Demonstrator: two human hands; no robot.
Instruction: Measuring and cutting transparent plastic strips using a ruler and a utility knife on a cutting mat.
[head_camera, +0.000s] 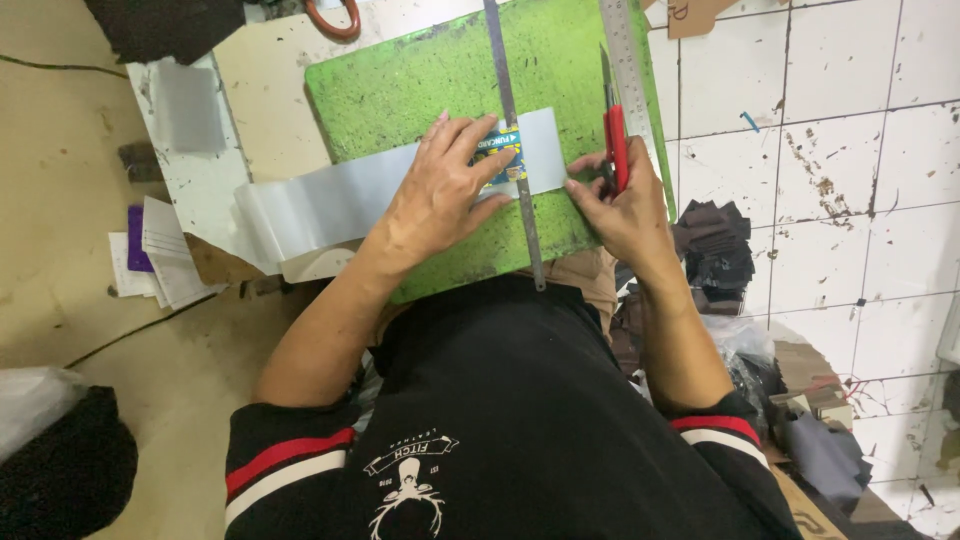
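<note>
Grey strip (400, 185) crosses the green cutting mat (400, 90); left hand (440, 190) presses flat on it beside the steel ruler (515, 150), right hand (625, 200) grips a red knife (617, 145) at the mat's right edge.

A long grey strip (340, 200) lies flat across the green cutting mat (420, 80), curling off toward eight o'clock. A narrow steel ruler (512, 130) crosses it; a red-handled knife (617, 140) stands at three o'clock.

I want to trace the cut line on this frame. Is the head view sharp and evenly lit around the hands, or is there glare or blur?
Head view: sharp at both hands; soft even light with faint shadows; mild sheen on the grey strip and steel ruler; the red knife in the right hand is crisp; edges bend slightly.
</note>
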